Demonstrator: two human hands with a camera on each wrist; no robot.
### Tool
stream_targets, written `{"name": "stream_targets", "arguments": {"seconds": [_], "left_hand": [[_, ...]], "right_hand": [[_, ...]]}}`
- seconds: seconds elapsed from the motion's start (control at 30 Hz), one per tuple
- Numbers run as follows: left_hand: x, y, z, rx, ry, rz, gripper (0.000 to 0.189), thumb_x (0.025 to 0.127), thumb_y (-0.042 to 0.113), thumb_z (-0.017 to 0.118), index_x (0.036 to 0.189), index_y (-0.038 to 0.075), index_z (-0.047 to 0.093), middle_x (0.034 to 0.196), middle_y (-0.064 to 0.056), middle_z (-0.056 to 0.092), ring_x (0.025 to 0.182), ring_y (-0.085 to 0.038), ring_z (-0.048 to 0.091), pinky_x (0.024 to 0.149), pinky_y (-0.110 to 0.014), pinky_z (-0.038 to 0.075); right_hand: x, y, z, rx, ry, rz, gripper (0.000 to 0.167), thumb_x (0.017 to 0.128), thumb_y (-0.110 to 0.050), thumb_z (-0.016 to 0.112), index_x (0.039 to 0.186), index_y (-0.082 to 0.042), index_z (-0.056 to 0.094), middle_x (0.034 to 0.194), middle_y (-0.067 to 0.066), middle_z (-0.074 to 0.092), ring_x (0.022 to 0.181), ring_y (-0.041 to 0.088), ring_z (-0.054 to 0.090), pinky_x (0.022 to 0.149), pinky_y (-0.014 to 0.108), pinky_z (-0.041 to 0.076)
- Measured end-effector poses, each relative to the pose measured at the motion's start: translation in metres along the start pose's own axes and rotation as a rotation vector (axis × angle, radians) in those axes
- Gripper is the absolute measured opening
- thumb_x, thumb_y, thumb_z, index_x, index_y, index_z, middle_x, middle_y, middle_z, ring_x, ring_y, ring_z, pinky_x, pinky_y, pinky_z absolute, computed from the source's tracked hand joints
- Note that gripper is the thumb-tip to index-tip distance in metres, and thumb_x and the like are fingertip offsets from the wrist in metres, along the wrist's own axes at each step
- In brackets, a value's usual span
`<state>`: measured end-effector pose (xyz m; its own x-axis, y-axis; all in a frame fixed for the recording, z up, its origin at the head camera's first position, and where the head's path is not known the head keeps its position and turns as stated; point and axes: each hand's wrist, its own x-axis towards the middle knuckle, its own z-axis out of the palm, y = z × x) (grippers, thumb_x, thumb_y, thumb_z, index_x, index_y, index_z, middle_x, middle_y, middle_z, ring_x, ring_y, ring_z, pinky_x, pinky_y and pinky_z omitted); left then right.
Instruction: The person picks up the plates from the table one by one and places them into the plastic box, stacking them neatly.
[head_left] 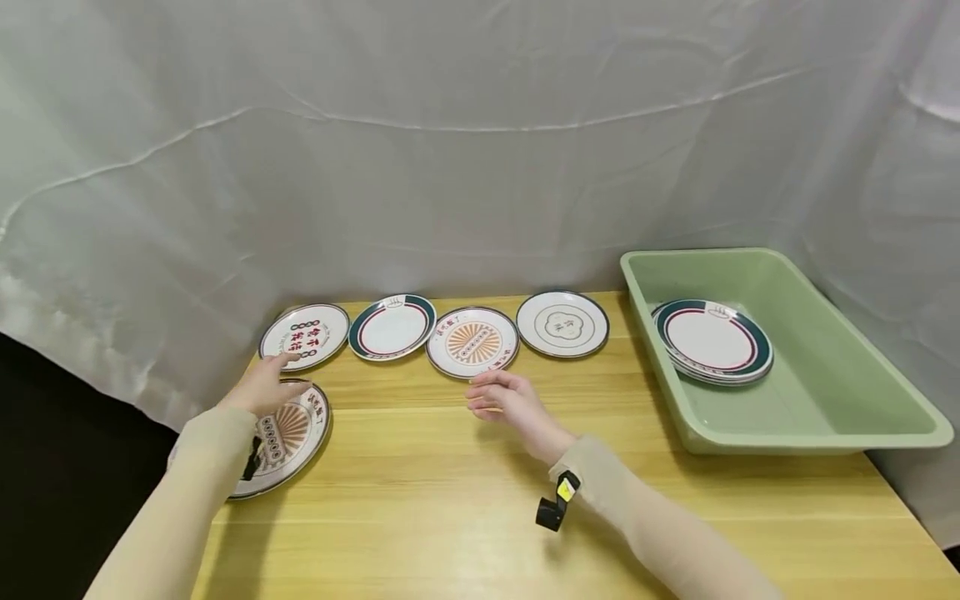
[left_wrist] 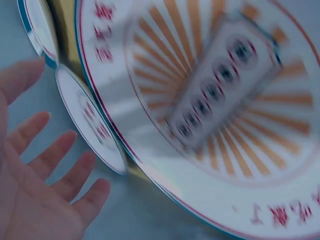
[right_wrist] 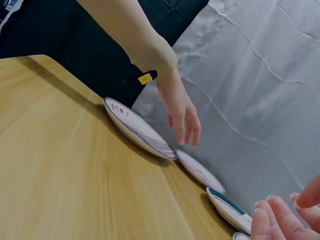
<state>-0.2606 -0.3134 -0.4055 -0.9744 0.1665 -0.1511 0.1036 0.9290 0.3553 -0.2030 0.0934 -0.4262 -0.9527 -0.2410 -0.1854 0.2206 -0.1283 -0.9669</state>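
My left hand point(head_left: 261, 388) is spread above a large plate point(head_left: 303, 433) with an orange sunburst print and red characters, at the table's left edge. In the left wrist view its fingers point(left_wrist: 65, 170) are apart and hold nothing. Just beyond lies a smaller white plate point(head_left: 300, 325) with red lettering. My right hand point(head_left: 517, 410), empty with loosely bent fingers, hovers in front of a small sunburst plate point(head_left: 454, 343). To either side of that plate lie a green-rimmed plate point(head_left: 392, 327) and a dark-rimmed plate point(head_left: 551, 317) with a flower-shaped outline.
A pale green tub point(head_left: 806, 439) stands at the right of the wooden table point(head_left: 390, 508). Inside it, against the left wall, is a stack of plates point(head_left: 712, 337) topped by a green-rimmed one. A grey curtain point(head_left: 465, 200) hangs behind the table.
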Motion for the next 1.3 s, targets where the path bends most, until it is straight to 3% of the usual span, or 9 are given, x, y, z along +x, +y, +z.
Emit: {"name": "stream_targets", "arguments": {"seconds": [0.23, 0.47, 0.63, 1.0, 1.3], "left_hand": [[-0.016, -0.033, -0.008, -0.027, -0.096, -0.118, 0.095, 0.089, 0.048, 0.072, 0.152, -0.006, 0.026, 0.151, -0.047, 0.018, 0.135, -0.068, 0.024, 0.108, -0.079, 0.027], [-0.02, -0.054, 0.001, -0.049, -0.125, -0.182, 0.107, 0.081, 0.053, 0.078, 0.152, -0.004, 0.023, 0.144, -0.047, 0.024, 0.126, -0.07, 0.031, 0.101, -0.079, 0.036], [-0.018, -0.065, 0.007, -0.048, -0.115, -0.2, 0.114, 0.074, 0.055, 0.084, 0.151, -0.003, 0.023, 0.139, -0.046, 0.027, 0.123, -0.07, 0.033, 0.098, -0.077, 0.04], [-0.017, -0.065, 0.016, -0.032, -0.094, -0.241, 0.123, 0.069, 0.06, 0.085, 0.151, -0.006, 0.021, 0.142, -0.049, 0.022, 0.124, -0.072, 0.03, 0.102, -0.079, 0.034], [-0.014, -0.047, 0.016, 0.02, -0.113, -0.263, 0.12, 0.073, 0.063, 0.081, 0.15, -0.008, 0.021, 0.145, -0.048, 0.023, 0.127, -0.072, 0.029, 0.104, -0.078, 0.034]], "right_hand": [[-0.002, 0.003, 0.01, -0.017, -0.029, -0.005, 0.03, 0.096, -0.004, 0.057, 0.123, 0.009, 0.057, 0.12, 0.027, 0.068, 0.084, 0.01, 0.069, 0.083, 0.023, 0.059], [0.0, 0.008, 0.014, -0.015, -0.055, -0.008, 0.024, 0.097, -0.003, 0.053, 0.119, 0.006, 0.059, 0.109, 0.014, 0.072, 0.085, 0.011, 0.069, 0.082, 0.024, 0.06], [0.0, 0.01, 0.014, -0.014, -0.07, -0.004, 0.026, 0.099, -0.004, 0.051, 0.121, 0.008, 0.057, 0.108, 0.013, 0.071, 0.086, 0.011, 0.069, 0.082, 0.023, 0.059], [0.001, 0.01, 0.011, -0.016, -0.074, 0.005, 0.033, 0.099, -0.004, 0.049, 0.128, 0.012, 0.052, 0.108, 0.012, 0.071, 0.086, 0.011, 0.068, 0.082, 0.023, 0.059], [0.002, 0.009, 0.007, -0.027, -0.072, 0.023, 0.028, 0.099, -0.005, 0.049, 0.124, 0.006, 0.057, 0.113, 0.016, 0.07, 0.087, 0.012, 0.068, 0.083, 0.024, 0.058]]}}
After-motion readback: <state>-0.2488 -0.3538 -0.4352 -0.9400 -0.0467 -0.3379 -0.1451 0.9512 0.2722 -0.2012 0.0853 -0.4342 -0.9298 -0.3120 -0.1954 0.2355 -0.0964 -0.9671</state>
